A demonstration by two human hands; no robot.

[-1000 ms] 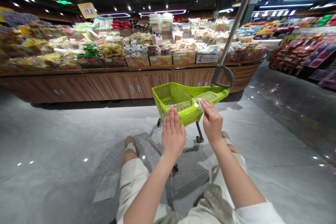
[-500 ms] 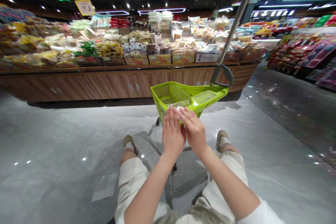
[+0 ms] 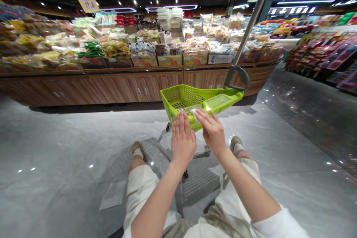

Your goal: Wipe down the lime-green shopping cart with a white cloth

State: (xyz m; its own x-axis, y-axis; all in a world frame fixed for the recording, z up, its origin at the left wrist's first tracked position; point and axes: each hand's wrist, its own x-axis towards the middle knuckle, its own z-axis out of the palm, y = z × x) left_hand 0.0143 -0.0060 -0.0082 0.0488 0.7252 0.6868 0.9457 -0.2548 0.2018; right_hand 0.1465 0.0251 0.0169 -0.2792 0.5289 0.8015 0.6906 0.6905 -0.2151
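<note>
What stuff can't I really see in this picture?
In the head view:
White wad: mostly covered by the right hand.
Left hand: palm hidden by its own back.
Green basket: near side partly behind both hands.
Grey pole: top cut off by upper edge.
Packaged goods: most labels too small, blurry.

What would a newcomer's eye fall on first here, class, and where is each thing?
Probably the lime-green plastic basket cart at the centre, with the person's bare left hand flat at its near edge and bare right hand beside it, fingertips on a small white wad. Behind stretches a long wood-panelled counter heaped with packaged goods, with a yellow-edged price sign above it, upper left.
</note>
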